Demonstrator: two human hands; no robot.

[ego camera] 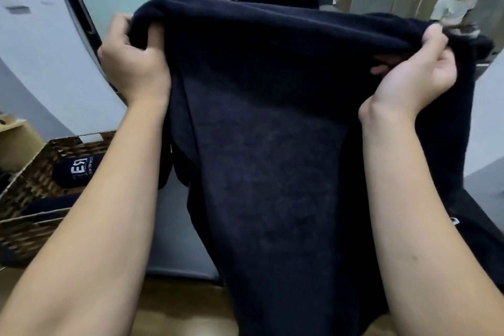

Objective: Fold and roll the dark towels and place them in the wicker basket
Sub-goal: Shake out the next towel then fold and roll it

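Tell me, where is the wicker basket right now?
In the head view the wicker basket sits low at the left edge, beside the person's left forearm, with a rolled dark towel lying inside it.

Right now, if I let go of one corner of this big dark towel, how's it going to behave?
The big dark terry towel looks floppy: it sags between the left hand and right hand, so a freed corner would likely drop. Its fuzzy surface probably grips well. It hangs long, so it may drag low.

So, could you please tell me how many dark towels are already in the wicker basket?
2 visible: a rolled towel with white lettering at the wicker basket's far end, and a second towel nearer; the forearm may hide more.
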